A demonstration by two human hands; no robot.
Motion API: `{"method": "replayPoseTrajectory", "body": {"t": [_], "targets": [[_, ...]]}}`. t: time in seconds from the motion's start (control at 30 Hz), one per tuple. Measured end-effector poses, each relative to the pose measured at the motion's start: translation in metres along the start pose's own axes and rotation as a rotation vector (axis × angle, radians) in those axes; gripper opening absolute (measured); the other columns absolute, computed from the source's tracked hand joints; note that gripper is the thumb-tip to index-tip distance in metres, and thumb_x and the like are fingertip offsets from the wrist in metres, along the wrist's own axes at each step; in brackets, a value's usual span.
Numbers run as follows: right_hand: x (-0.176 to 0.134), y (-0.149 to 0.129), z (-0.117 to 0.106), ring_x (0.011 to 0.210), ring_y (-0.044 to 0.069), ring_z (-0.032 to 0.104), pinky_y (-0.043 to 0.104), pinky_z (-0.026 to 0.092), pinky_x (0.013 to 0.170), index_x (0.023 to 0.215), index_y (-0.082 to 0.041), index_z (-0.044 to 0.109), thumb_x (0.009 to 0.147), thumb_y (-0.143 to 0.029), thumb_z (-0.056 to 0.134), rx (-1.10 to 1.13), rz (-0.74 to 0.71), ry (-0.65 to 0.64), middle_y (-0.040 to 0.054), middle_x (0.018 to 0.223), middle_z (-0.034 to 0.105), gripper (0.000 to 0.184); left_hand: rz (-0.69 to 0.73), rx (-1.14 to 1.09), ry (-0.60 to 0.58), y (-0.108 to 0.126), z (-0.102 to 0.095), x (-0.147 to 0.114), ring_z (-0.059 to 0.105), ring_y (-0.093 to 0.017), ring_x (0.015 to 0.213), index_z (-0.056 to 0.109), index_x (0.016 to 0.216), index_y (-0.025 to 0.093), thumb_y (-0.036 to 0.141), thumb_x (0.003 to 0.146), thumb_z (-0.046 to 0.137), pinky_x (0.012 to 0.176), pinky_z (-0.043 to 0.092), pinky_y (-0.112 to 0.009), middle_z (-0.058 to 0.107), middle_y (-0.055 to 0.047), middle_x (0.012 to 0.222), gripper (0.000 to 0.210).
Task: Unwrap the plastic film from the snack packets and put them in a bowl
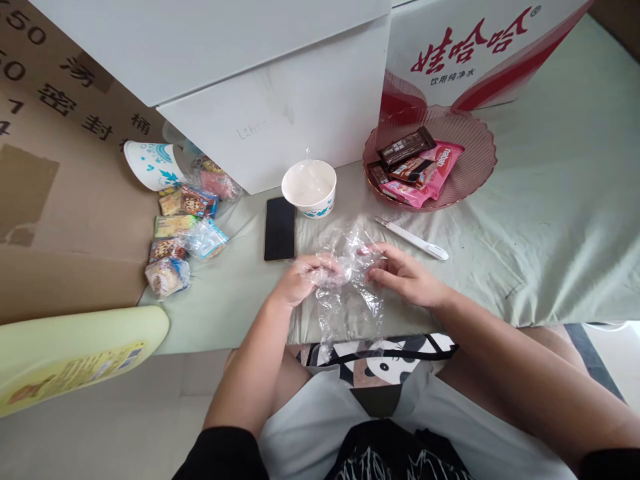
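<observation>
Left grip (pixel 304 279): fingers curled in and clasping clear plastic film (pixel 349 293), palm turned inward.
Right grip (pixel 407 277): thumb and forefinger parted at the film's right edge, the forefinger's tip touching it; I cannot tell whether they pinch it.
Film: crumpled, see-through, held up between the two grips and hanging down past the front edge of the cloth-covered surface (pixel 550 220).
Paper bowl (pixel 320 201): upright beyond the film, white with a blue leaf print, a wisp of clear plastic at its back rim.
Phone (pixel 280 230): flat, screen dark, just left of the paper bowl.
White pen-like tool (pixel 416 241): lying aslant near the right grip, slim tip pointing away to the left.
Pink dish (pixel 479 150): ribbed and see-through, at the back right, holding dark brown packets (pixel 407 148) and pink packets (pixel 447 165).
Wrapped snacks (pixel 175 227): strewn at the left beside a brown carton (pixel 85 220).
Paper cup (pixel 150 165): tipped on its side above the snacks.
</observation>
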State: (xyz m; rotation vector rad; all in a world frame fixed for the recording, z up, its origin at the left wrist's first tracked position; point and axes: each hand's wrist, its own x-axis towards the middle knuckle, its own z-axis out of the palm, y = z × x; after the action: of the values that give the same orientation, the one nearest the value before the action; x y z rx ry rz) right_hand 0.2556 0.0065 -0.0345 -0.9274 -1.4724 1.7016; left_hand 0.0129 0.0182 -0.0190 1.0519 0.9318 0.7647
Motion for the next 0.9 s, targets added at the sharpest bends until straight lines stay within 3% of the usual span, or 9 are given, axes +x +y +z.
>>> {"method": "replayPoseTrajectory", "body": {"t": [0.07, 0.2, 0.37, 0.43, 0.5, 0.6, 0.73, 0.8, 0.9], "targets": [[0.002, -0.002, 0.000, 0.076, 0.015, 0.062, 0.030, 0.050, 0.062, 0.096, -0.023, 0.067, 0.091, -0.037, 0.064, -0.019, -0.036, 0.041, 0.0077, 0.108, 0.063, 0.016, -0.010, 0.049, -0.021, 0.001, -0.001, 0.000, 0.061, -0.016, 0.068, 0.081, 0.076, 0.017, 0.034, 0.069, 0.084, 0.063, 0.047, -0.029, 0.069, -0.006, 0.078, 0.018], [0.002, -0.003, -0.002, 0.099, 0.023, 0.062, 0.035, 0.054, 0.072, 0.070, -0.021, 0.070, 0.086, -0.033, 0.066, -0.062, -0.017, 0.072, 0.0107, 0.116, 0.062, 0.020, -0.016, 0.006, -0.021, 0.002, -0.002, 0.000, 0.061, -0.018, 0.071, 0.082, 0.082, 0.017, 0.038, 0.073, 0.078, 0.066, 0.047, -0.030, 0.069, -0.007, 0.083, 0.023], [-0.001, 0.002, -0.001, 0.111, 0.024, 0.061, 0.038, 0.056, 0.083, 0.101, -0.025, 0.075, 0.092, -0.038, 0.056, 0.108, 0.053, 0.089, 0.0080, 0.134, 0.061, 0.024, -0.053, 0.027, -0.105, 0.001, 0.000, 0.000, 0.063, -0.021, 0.078, 0.084, 0.078, 0.015, 0.060, 0.083, 0.058, 0.070, 0.048, -0.032, 0.070, -0.012, 0.089, 0.052], [-0.002, 0.002, 0.001, 0.110, 0.023, 0.063, 0.039, 0.057, 0.085, 0.111, -0.025, 0.071, 0.097, -0.047, 0.051, 0.196, 0.077, 0.062, 0.0080, 0.141, 0.057, 0.033, -0.070, 0.071, -0.069, 0.000, 0.001, 0.000, 0.063, -0.020, 0.076, 0.083, 0.072, 0.016, 0.065, 0.089, 0.049, 0.068, 0.047, -0.031, 0.070, -0.012, 0.090, 0.062], [-0.002, 0.001, 0.002, 0.100, 0.020, 0.065, 0.039, 0.058, 0.084, 0.120, -0.025, 0.064, 0.095, -0.055, 0.055, 0.205, 0.108, 0.045, 0.0094, 0.143, 0.055, 0.040, -0.022, 0.188, -0.015, -0.001, 0.002, 0.000, 0.063, -0.018, 0.075, 0.082, 0.070, 0.017, 0.061, 0.088, 0.057, 0.066, 0.046, -0.029, 0.070, -0.011, 0.089, 0.054], [-0.001, -0.004, 0.004, 0.081, 0.015, 0.066, 0.036, 0.058, 0.075, 0.134, -0.025, 0.050, 0.086, -0.052, 0.071, 0.109, 0.169, 0.050, 0.0102, 0.129, 0.060, 0.059, 0.064, 0.347, 0.057, -0.001, 0.001, 0.001, 0.059, -0.014, 0.069, 0.081, 0.073, 0.018, 0.045, 0.078, 0.076, 0.061, 0.042, -0.026, 0.069, -0.007, 0.088, 0.028], [0.001, -0.007, 0.006, 0.073, 0.015, 0.065, 0.031, 0.055, 0.065, 0.136, -0.023, 0.039, 0.081, -0.039, 0.076, 0.154, 0.215, 0.069, 0.0021, 0.096, 0.066, 0.069, 0.131, 0.362, 0.175, -0.004, 0.001, 0.001, 0.056, -0.013, 0.068, 0.075, 0.076, 0.018, 0.035, 0.072, 0.082, 0.059, 0.041, -0.024, 0.068, -0.004, 0.087, 0.019], [0.003, -0.007, 0.007, 0.066, 0.014, 0.062, 0.029, 0.052, 0.062, 0.129, -0.021, 0.041, 0.079, -0.034, 0.076, 0.171, 0.208, 0.068, -0.0026, 0.081, 0.064, 0.062, 0.140, 0.295, 0.247, -0.005, 0.002, 0.001, 0.058, -0.012, 0.071, 0.072, 0.091, 0.019, 0.032, 0.070, 0.084, 0.063, 0.044, -0.023, 0.068, -0.002, 0.090, 0.027], [0.004, -0.009, 0.008, 0.058, 0.012, 0.056, 0.028, 0.046, 0.058, 0.112, -0.021, 0.048, 0.077, -0.032, 0.073, 0.162, 0.190, 0.093, -0.0068, 0.068, 0.058, 0.045, 0.076, 0.074, 0.280, -0.006, 0.006, 0.002, 0.063, -0.011, 0.073, 0.058, 0.120, 0.025, 0.028, 0.064, 0.089, 0.068, 0.048, -0.022, 0.070, 0.000, 0.096, 0.064]]}}
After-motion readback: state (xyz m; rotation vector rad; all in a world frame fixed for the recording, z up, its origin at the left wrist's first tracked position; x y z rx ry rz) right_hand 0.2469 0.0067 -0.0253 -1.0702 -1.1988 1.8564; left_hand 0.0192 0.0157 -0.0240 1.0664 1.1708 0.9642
